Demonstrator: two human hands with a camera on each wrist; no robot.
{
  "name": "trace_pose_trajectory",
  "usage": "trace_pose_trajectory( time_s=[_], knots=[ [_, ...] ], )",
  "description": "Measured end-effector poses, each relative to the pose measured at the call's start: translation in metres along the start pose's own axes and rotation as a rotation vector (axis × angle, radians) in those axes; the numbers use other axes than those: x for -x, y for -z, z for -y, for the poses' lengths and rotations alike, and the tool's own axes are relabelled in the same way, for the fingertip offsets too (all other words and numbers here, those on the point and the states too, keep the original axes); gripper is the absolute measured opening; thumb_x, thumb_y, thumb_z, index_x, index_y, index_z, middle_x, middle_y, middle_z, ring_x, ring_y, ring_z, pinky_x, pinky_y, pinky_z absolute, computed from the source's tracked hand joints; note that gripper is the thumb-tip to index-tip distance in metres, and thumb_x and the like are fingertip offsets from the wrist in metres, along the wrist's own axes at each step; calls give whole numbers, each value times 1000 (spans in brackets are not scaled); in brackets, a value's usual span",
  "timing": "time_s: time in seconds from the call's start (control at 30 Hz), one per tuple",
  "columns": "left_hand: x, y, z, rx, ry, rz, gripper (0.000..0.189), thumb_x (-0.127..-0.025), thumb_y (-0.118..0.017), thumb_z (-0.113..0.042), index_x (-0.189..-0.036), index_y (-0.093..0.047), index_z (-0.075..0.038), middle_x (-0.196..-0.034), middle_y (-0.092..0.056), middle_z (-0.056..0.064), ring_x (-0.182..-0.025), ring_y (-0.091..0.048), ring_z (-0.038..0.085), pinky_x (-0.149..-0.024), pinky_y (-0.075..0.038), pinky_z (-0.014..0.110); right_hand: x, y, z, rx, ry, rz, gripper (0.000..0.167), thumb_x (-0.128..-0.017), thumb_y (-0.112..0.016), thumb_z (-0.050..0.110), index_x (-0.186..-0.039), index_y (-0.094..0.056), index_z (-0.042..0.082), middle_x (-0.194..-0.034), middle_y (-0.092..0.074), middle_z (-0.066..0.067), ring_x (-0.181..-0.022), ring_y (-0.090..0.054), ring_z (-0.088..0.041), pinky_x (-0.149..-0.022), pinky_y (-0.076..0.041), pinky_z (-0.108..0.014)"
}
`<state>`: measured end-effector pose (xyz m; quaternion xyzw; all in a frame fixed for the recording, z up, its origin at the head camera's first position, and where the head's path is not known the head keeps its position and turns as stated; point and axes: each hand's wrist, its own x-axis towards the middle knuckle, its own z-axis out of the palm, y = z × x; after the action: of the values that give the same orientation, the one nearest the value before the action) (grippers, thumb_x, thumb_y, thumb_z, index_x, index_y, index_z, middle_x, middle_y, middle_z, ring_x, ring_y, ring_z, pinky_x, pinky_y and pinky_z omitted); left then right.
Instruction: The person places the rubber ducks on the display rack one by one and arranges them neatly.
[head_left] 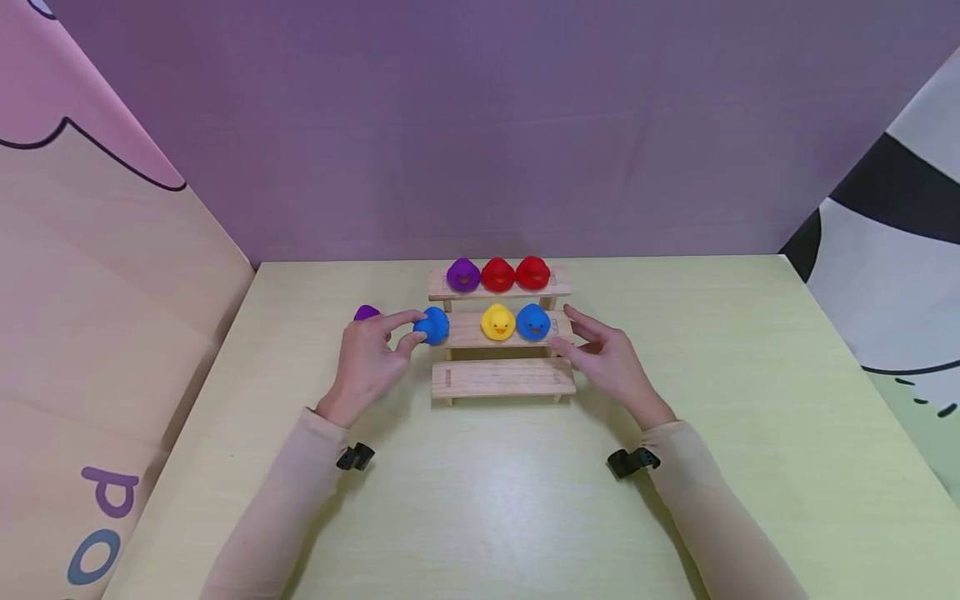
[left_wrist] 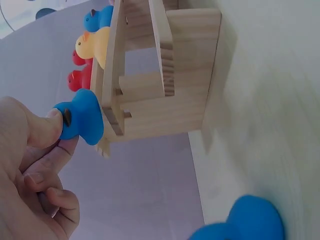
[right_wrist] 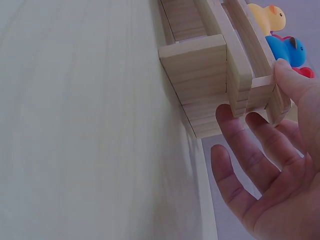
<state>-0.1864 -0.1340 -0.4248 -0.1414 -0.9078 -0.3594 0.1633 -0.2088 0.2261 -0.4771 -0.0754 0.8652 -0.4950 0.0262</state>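
My left hand (head_left: 369, 360) pinches a blue toy duck (left_wrist: 82, 117) between thumb and fingers, at the left end of the middle step of a wooden three-step stand (head_left: 504, 379). On that same step sit a yellow duck (head_left: 497, 322) and a second blue duck (head_left: 533, 322). At the step's right end my right hand (head_left: 611, 360) grips the stand, thumb at the front edge and fingers behind. The top step holds a purple duck (head_left: 463, 275) and two red ducks, one in the middle (head_left: 498, 275) and one at right (head_left: 533, 273).
Behind my left hand another purple toy (head_left: 366, 312) shows only partly. A blue-looking rounded toy (left_wrist: 255, 220) lies low in the left wrist view. The stand is on a pale table (head_left: 495, 500), before a purple backdrop (head_left: 495, 125).
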Motion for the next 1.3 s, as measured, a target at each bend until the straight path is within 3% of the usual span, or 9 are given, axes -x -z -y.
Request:
trace_pose_trajectory(
  time_s=[0.4,0.6,0.9,1.3],
  knots=[
    [-7,-12,-15,49,36,70,30,-97,-77,-15,-127,-80,-11,-53,-32,-5,-43,-31,14,-44,-22,24,1,-1,0,11,-5,-4,73,-101,-73,47,-163,-46,19,-153,-61,-20,-104,-76,-36,-80,-58,-19],
    [-13,-15,-25,36,-13,85,28,-97,-75,-18,-124,-81,-10,-50,-29,-7,-40,-31,14,-43,-20,24,0,-1,0,17,2,-9,73,-101,-72,47,-163,-46,18,-152,-61,-20,-103,-76,-36,-79,-58,-19],
    [-16,-17,-32,-24,-8,141,31,-99,-75,-23,-127,-79,-11,-51,-41,-2,-43,-38,16,-46,-28,27,2,-1,3,11,5,-8,72,-101,-73,45,-162,-47,19,-154,-59,-21,-104,-75,-36,-80,-58,-19],
    [-19,-22,-34,13,10,159,34,-100,-76,-31,-130,-78,-16,-60,-49,2,-50,-40,15,-50,-26,27,2,2,1,9,3,-8,74,-101,-74,45,-163,-46,16,-152,-62,-20,-103,-75,-36,-78,-59,-19]
  ],
)
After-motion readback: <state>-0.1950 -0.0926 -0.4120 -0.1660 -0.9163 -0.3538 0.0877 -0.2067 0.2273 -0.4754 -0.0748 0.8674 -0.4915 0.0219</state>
